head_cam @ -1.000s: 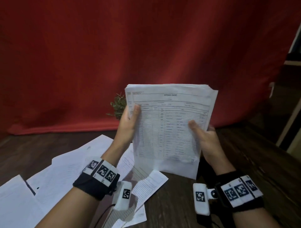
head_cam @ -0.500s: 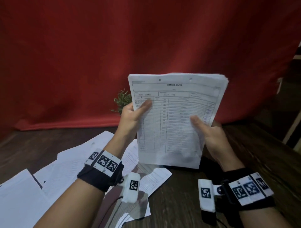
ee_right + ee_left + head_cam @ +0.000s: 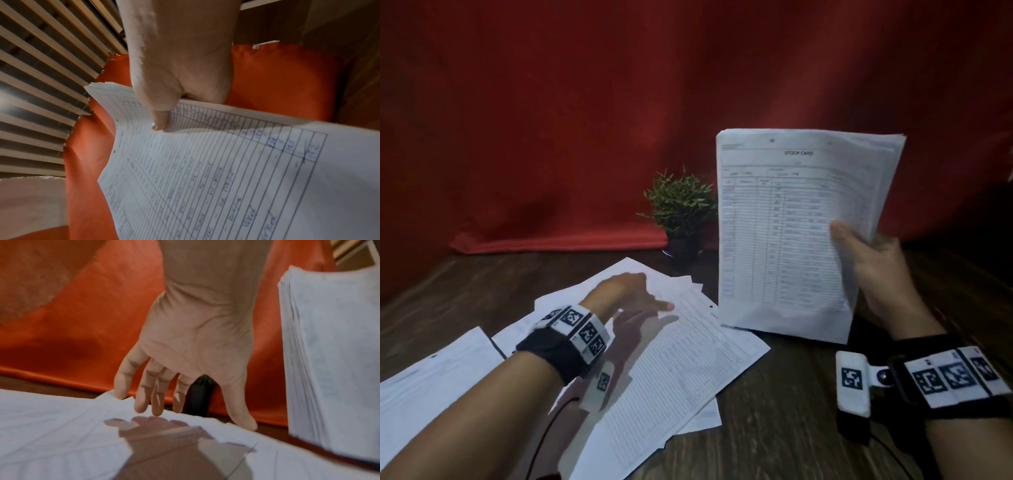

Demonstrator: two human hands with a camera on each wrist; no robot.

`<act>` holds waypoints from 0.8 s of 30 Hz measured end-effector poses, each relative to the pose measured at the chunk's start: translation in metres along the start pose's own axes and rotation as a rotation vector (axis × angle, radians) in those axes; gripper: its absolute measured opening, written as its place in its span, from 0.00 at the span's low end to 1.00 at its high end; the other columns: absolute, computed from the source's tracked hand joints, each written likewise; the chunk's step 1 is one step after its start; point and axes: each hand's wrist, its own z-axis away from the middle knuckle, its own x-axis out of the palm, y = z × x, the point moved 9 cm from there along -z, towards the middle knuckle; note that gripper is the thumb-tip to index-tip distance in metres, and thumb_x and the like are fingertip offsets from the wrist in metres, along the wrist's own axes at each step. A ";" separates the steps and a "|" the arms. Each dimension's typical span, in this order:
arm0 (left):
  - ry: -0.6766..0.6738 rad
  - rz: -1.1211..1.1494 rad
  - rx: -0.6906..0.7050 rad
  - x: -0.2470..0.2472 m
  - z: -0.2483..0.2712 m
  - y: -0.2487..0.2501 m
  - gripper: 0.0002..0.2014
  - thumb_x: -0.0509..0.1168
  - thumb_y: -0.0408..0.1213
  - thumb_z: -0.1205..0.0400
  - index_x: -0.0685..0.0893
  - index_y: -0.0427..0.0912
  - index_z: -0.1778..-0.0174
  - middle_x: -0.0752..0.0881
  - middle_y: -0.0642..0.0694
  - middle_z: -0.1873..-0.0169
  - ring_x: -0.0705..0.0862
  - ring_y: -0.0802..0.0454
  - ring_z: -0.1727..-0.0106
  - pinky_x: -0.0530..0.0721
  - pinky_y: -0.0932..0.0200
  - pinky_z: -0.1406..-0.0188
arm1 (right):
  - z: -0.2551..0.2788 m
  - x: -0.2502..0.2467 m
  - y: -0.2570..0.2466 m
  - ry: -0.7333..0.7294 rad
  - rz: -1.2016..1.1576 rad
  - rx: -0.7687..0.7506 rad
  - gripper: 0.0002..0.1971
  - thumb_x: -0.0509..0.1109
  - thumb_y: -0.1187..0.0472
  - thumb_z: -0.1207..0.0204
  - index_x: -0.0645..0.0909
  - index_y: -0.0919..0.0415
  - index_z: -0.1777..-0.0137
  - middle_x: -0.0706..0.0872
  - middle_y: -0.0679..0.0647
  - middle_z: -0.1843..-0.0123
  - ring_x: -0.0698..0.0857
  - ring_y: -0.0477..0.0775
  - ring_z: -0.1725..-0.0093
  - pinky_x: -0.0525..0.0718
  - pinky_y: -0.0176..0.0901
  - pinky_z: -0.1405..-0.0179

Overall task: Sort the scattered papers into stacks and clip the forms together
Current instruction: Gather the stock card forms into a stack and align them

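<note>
Holding the gathered stack (image 3: pixel 787 236) upright in my right hand (image 3: pixel 873 263), thumb pinching its right edge, I am lowering my spread, empty left hand (image 3: pixel 185 356) over the loose sheets (image 3: pixel 674 359) lying flat down-left of it.

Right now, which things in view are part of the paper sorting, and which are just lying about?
Part of the job:
- stack of stock card forms, gripped by the right hand
- loose papers scattered on the table, with the left hand open above them

Just lying about:
- small potted plant
- red cloth backdrop
</note>
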 end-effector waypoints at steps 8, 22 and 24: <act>-0.053 0.011 -0.108 0.022 -0.021 -0.039 0.33 0.74 0.67 0.23 0.84 0.36 0.46 0.89 0.41 0.45 0.85 0.42 0.48 0.81 0.52 0.51 | 0.002 0.001 -0.012 -0.003 0.047 -0.059 0.06 0.78 0.50 0.19 0.93 0.50 0.48 0.95 0.50 0.44 0.94 0.53 0.42 0.88 0.62 0.33; 0.355 0.603 0.006 -0.080 0.018 -0.154 0.08 0.71 0.21 0.17 0.90 0.38 0.55 0.94 0.47 0.64 0.87 0.64 0.76 0.85 0.67 0.76 | 0.001 -0.003 -0.013 0.014 0.063 -0.054 0.07 0.78 0.49 0.19 0.92 0.50 0.47 0.95 0.49 0.44 0.94 0.50 0.42 0.89 0.58 0.35; 0.347 0.662 0.006 -0.098 0.030 -0.175 0.08 0.72 0.22 0.17 0.92 0.38 0.52 0.96 0.40 0.57 0.92 0.55 0.69 0.89 0.61 0.72 | 0.001 -0.004 -0.014 0.018 0.060 -0.055 0.07 0.77 0.50 0.19 0.92 0.50 0.46 0.95 0.50 0.44 0.94 0.51 0.42 0.89 0.55 0.37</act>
